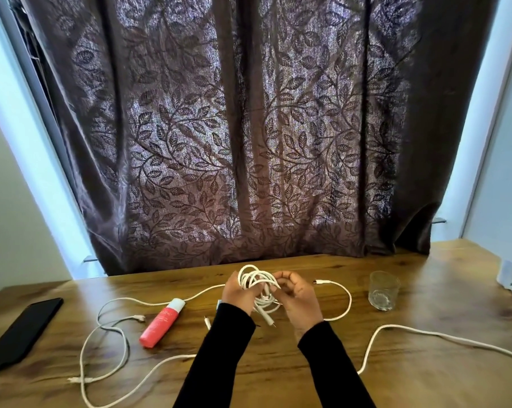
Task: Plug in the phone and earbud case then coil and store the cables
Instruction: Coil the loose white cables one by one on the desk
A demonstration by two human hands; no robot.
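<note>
Here, left hand (239,293) grips white cable coil (256,279) above counter (307,357); right hand (297,295) pinches strand. Advice: keep loops even, feed slack steadily, tuck end. Phone (22,331) far left.

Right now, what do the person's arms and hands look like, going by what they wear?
Both arms are covered by long, close-fitting black sleeves, plain with no visible markings, ending at the wrists. The left hand and the right hand are bare: no gloves, and no rings, watch or bracelets show on the fingers or wrists from this view. No cables or devices are attached to the arms.
</note>
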